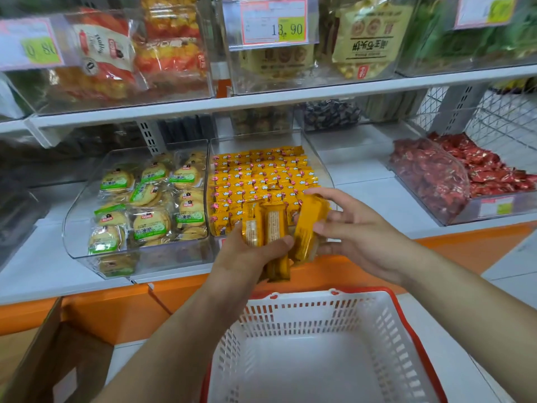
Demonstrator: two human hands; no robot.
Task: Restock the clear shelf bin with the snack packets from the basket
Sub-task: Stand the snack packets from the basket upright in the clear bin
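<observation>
Snack packets [273, 228], yellow with pale backs, sit bunched in our left hand [250, 254], at least 3 of them, upright and fanned a little, held just in front of the clear bin [261, 141] on the lower shelf [363, 193]. Left fingers curl round the bunch from the front and clamp it. Our right hand [363, 231] comes in from the right, fingers [312, 191] spread and mostly straight, tips against the rightmost packet; we see no real grasp there, only touching. The bin behind is packed with rows of the same yellow packets, filled nearly to its front lip. Below both hands, on the floor side, stands the basket [305, 312], white slotted plastic with a red rim. Left of the yellow bin, touching it, is another clear bin of round biscuits [151, 219] in green-labelled wrappers. Well to the right lies a bin of red sweets [479, 167]. Above, the upper shelf has more bagged snacks and a price tag [273, 23] reading 13.90. A cardboard box [58, 359] shows at lower left, beside the orange shelf base.
</observation>
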